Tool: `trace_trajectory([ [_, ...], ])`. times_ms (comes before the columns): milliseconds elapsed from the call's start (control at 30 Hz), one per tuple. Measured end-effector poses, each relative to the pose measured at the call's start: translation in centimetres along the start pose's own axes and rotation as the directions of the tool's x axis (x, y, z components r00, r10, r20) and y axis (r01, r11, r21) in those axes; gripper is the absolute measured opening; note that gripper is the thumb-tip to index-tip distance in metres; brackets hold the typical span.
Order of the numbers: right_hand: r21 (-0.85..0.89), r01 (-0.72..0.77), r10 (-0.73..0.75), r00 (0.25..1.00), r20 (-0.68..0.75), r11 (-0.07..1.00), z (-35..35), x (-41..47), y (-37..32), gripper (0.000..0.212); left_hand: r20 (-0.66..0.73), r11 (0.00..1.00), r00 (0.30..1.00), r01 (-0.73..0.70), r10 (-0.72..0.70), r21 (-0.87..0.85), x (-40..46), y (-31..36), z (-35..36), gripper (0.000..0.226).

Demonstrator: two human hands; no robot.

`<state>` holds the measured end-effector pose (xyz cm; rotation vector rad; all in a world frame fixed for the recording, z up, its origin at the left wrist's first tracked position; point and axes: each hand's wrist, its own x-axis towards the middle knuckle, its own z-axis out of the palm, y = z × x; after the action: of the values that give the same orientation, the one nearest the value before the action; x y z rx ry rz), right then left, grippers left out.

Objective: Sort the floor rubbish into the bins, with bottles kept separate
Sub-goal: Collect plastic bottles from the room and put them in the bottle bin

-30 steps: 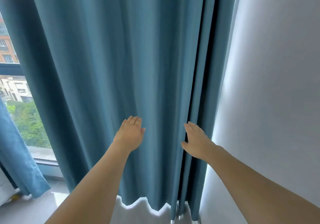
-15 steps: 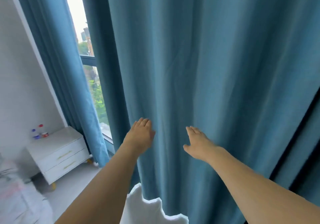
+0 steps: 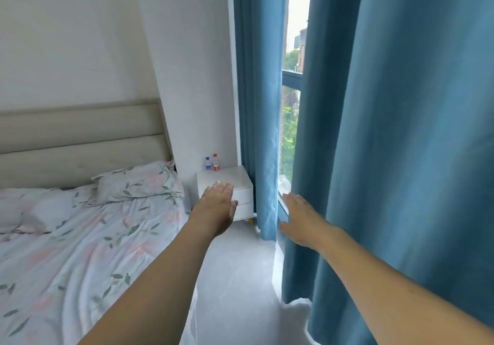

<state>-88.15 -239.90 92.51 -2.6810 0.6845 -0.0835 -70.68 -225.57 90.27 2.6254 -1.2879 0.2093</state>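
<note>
- Head view: the left hand point(image 3: 217, 205) and the right hand point(image 3: 300, 220) were both stretched forward with fingers spread flat, each empty, with a gap between them.
- The left hand overlapped the white bedside table point(image 3: 227, 181) in the picture; whether it touched it could not be told.
- Two small bottles point(image 3: 211, 163) stood upright side by side at the back of that table, against the white wall point(image 3: 187, 77): one with a blue cap and one with a red cap.
- The right hand hovered just beside the near blue curtain point(image 3: 401, 144), in front of the lower window edge.
- A second, narrower blue curtain point(image 3: 260, 130) hung between the table and the window point(image 3: 292, 104), its hem near the floor and close to the table's right side.
- The near curtain filled the right side and hid whatever lay behind it.
- A bed point(image 3: 80, 251) with floral sheets and a pillow point(image 3: 136, 181) filled the left, against a padded beige headboard point(image 3: 80, 136).
- A strip of pale floor point(image 3: 240, 278) ran between bed and curtains; no rubbish or bins were visible on it.
</note>
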Motion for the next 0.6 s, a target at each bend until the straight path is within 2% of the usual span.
trace_trajectory([
  [167, -0.021, 0.181, -0.180, 0.983, 0.035, 0.983, 1.8, 11.3, -4.3, 0.066, 0.021, 0.981, 0.980, 0.196, -0.196, 0.012, 4.7, -9.2, 1.7, 0.054],
  [267, -0.048, 0.226, -0.223, 0.973, 0.066, 0.973, 2.5, 18.7, -6.2, 0.069, 0.049, 0.964, 0.963, 0.266, -0.264, -0.023, 9.0, -13.8, 2.6, 0.054],
  [367, -0.104, 0.228, -0.218, 0.971, 0.100, 0.968, 2.5, 25.8, -7.4, 0.069, 0.061, 0.959, 0.958, 0.282, -0.281, -0.011, 14.1, -17.8, 2.5, 0.053],
  [500, -0.149, 0.258, -0.250, 0.966, 0.068, 0.955, 2.4, 34.3, -8.8, 0.071, -0.020, 0.958, 0.959, 0.283, -0.284, -0.036, 20.9, -21.4, 1.6, 0.051],
  [600, -0.161, 0.286, -0.273, 0.957, 0.097, 0.945, 2.3, 39.0, -9.8, 0.073, 0.035, 0.958, 0.957, 0.288, -0.287, -0.009, 24.1, -23.2, 2.3, 0.053],
])
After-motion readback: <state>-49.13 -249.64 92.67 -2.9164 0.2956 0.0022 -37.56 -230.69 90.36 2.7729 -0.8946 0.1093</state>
